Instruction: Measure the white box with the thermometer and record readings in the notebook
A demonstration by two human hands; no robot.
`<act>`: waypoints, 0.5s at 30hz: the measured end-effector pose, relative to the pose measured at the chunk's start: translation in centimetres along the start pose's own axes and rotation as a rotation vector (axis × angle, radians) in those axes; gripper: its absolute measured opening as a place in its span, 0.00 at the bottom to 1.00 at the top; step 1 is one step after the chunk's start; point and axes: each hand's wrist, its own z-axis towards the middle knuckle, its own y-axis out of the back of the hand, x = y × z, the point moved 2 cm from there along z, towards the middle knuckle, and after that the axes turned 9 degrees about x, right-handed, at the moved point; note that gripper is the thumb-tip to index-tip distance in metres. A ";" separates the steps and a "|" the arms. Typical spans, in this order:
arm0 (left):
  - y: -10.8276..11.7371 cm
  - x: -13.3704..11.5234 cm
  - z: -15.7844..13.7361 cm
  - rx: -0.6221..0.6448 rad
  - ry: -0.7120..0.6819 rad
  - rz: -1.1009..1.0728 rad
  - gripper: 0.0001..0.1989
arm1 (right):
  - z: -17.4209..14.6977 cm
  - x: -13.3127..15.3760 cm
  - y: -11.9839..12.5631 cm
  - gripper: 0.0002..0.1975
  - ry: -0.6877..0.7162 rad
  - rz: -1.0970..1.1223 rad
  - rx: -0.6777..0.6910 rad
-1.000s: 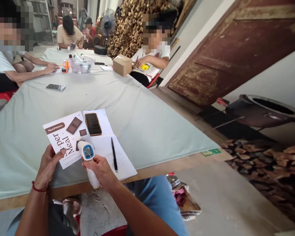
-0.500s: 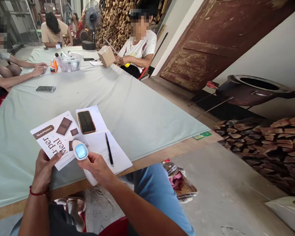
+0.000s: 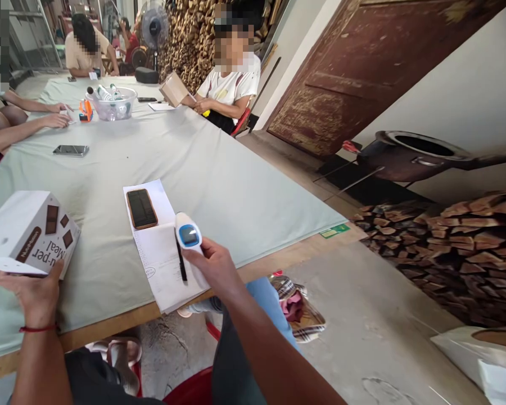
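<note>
My left hand grips a white box with brown chocolate pictures and "Meal" lettering, tilted above the table's left side. In my right hand is a white infrared thermometer with a lit blue-edged screen facing me. It is held over the right edge of some white papers. A black pen lies on those papers, partly covered by the thermometer. At the papers' far end rests a phone in an orange-brown case.
The table has a pale green cloth. Another phone, a clear basin of bottles and an orange item lie farther back. A person across holds a cardboard box; others sit around. Stacked firewood is at right.
My left hand has moved left with the box, turning it so its side and top show. The thermometer has moved right, away from the box, and its screen looks darker.
</note>
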 end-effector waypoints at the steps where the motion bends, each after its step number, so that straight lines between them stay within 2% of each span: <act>1: 0.1 0.0 -0.1 -0.068 -0.001 0.051 0.48 | 0.7 -0.5 1.2 0.23 0.012 -0.110 -0.058; 3: 0.5 -0.7 -0.7 -0.227 -0.061 0.177 0.59 | 2.3 -1.6 3.8 0.22 0.007 -0.448 -0.228; 4: 0.6 -1.4 -1.2 -0.289 -0.136 0.238 0.64 | 3.0 -2.3 5.1 0.22 -0.027 -0.623 -0.314; 6: 0.5 -3.3 -2.2 -0.391 -0.358 0.329 0.65 | 4.1 -3.5 7.4 0.20 -0.098 -0.891 -0.360; 7: 0.2 -4.4 -2.8 -0.413 -0.459 0.335 0.62 | 4.4 -4.0 8.2 0.19 -0.125 -0.988 -0.353; 8: -0.2 -5.4 -3.3 -0.368 -0.527 0.322 0.54 | 4.6 -4.4 8.8 0.18 -0.138 -1.066 -0.339; 9: -0.7 -6.3 -3.8 -0.261 -0.561 0.308 0.44 | 4.7 -4.6 9.2 0.17 -0.132 -1.127 -0.338; 10: -1.3 -7.2 -4.2 -0.152 -0.596 0.293 0.34 | 4.6 -4.7 9.2 0.18 -0.107 -1.170 -0.352; 11: -1.7 -8.1 -4.7 -0.104 -0.646 0.275 0.27 | 4.5 -4.6 8.8 0.18 -0.062 -1.194 -0.368; 13: -2.4 -9.4 -5.7 -0.056 -0.698 0.252 0.20 | 4.2 -4.2 7.1 0.16 0.039 -1.171 -0.347; 15: -3.0 -10.3 -6.5 0.033 -0.728 0.205 0.17 | 4.1 -3.9 4.5 0.12 0.072 -1.090 -0.215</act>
